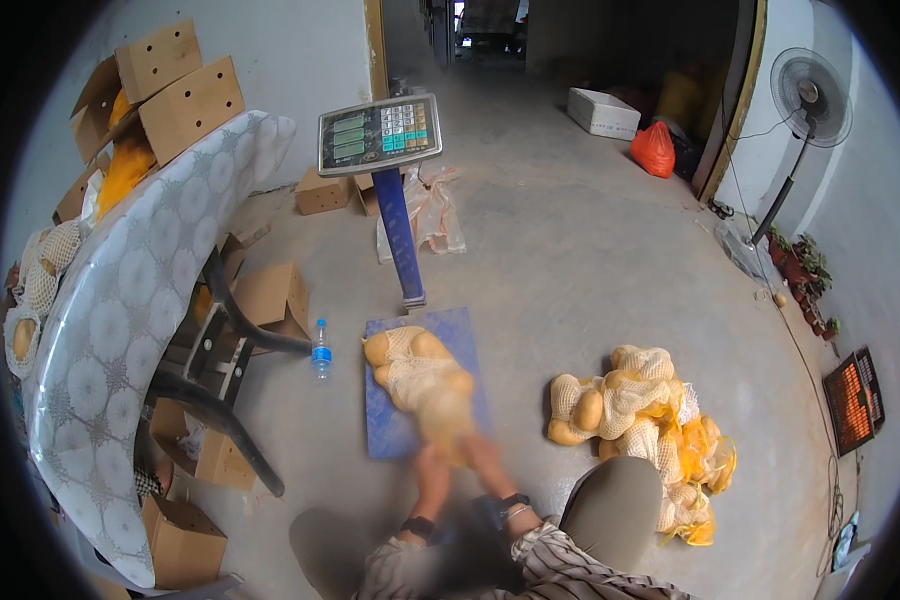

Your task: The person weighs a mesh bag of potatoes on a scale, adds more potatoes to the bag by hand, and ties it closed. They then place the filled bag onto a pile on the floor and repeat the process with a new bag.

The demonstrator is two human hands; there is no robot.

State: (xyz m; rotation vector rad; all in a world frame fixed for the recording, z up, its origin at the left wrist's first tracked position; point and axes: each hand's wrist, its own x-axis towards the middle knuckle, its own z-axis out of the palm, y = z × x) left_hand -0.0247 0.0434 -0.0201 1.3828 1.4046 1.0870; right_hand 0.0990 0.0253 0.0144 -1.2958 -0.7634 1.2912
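Note:
A net bag of pale yellow-brown, melon-like produce in foam sleeves (pixel 420 367) lies on the blue platform of a floor scale (pixel 379 435). My left hand (pixel 432 465) and my right hand (pixel 481 454) are together at the near end of this bag, over the platform's front edge. Both hands are blurred, and their fingers cannot be made out. Above the platform, on a blue post, stands the scale's display and keypad (pixel 379 135). Several more net bags of the same produce (pixel 637 397) lie heaped on the floor to the right, beside my knee.
A table with a patterned cover (pixel 142 277) runs along the left, with cardboard boxes (pixel 187 112) on it and others below. A water bottle (pixel 321 352) stands left of the scale. At the right are a standing fan (pixel 806 94), potted plants (pixel 806 270) and a heater-like panel (pixel 853 401).

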